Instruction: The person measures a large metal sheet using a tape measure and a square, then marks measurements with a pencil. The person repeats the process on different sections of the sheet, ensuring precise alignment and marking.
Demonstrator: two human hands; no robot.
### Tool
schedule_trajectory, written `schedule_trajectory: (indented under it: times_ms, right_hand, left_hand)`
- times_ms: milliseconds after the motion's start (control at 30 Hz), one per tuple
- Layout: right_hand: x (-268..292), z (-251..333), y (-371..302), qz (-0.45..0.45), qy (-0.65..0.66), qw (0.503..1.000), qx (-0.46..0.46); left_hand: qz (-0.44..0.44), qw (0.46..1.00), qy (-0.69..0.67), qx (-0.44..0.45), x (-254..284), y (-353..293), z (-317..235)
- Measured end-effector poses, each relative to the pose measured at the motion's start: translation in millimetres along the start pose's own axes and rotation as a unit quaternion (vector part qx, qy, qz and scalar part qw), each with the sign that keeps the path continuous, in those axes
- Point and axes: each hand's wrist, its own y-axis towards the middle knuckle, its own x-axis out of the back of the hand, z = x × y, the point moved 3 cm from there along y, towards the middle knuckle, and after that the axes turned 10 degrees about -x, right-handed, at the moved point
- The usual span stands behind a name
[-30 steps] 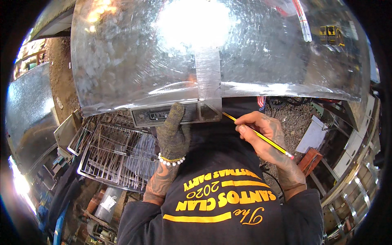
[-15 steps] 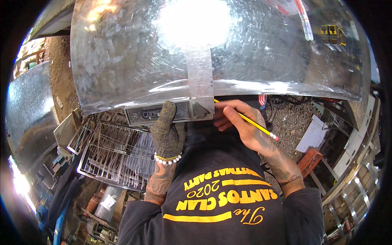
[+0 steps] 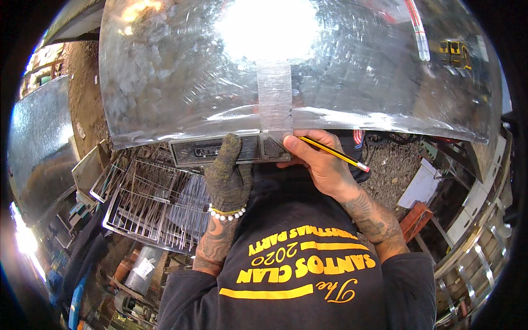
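Observation:
A try square has its dark grey handle [image 3: 192, 150] against the near edge of a shiny metal sheet [image 3: 181, 82]. Its broad metal blade [image 3: 274, 93] lies across the sheet, pointing away from me; the far end is lost in glare. My left hand [image 3: 228, 173], in a grey knitted glove, is closed around the handle with the thumb on top. My right hand [image 3: 322, 162] is bare and holds a yellow-and-black pencil [image 3: 336, 155], eraser end outward to the right. The right thumb rests at the handle's right end. The pencil's point is hidden by the hand.
Wire racks [image 3: 157, 203] stand below the sheet on the left, near a metal cylinder [image 3: 144, 270]. A clear tube with red markings [image 3: 419, 33] and a black-and-yellow object [image 3: 454, 52] lie on the sheet's right side. A red-brown metal piece [image 3: 416, 217] stands over gravel at right.
My right hand has moved left, bringing its thumb onto the end of the square's handle. The pencil has shifted left with it. My left hand keeps its grip on the handle.

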Motion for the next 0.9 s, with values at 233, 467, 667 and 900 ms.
schedule_trajectory:
  times_ms: [233, 467, 667, 900]
  right_hand:
    - [2.9, 1.2, -1.4, -0.002, -0.005, 1.0, -0.015]
    - [0.6, 4.9, -1.6, 0.013, 0.0, 1.0, -0.005]
    - [0.6, 6.9, -1.2, 0.02, -0.007, 1.0, -0.006]
    - [2.4, 4.5, -0.8, 0.015, -0.006, 1.0, -0.006]
  left_hand:
    - [0.031, 0.999, 0.016, 0.004, 3.9, 2.8, -3.2]
    - [0.03, 0.999, -0.014, 0.023, 4.4, 8.8, -10.1]
    - [0.016, 0.999, -0.021, 0.018, 3.7, 9.5, -11.0]
    - [0.035, 0.999, 0.02, 0.01, 4.1, 9.6, -10.7]
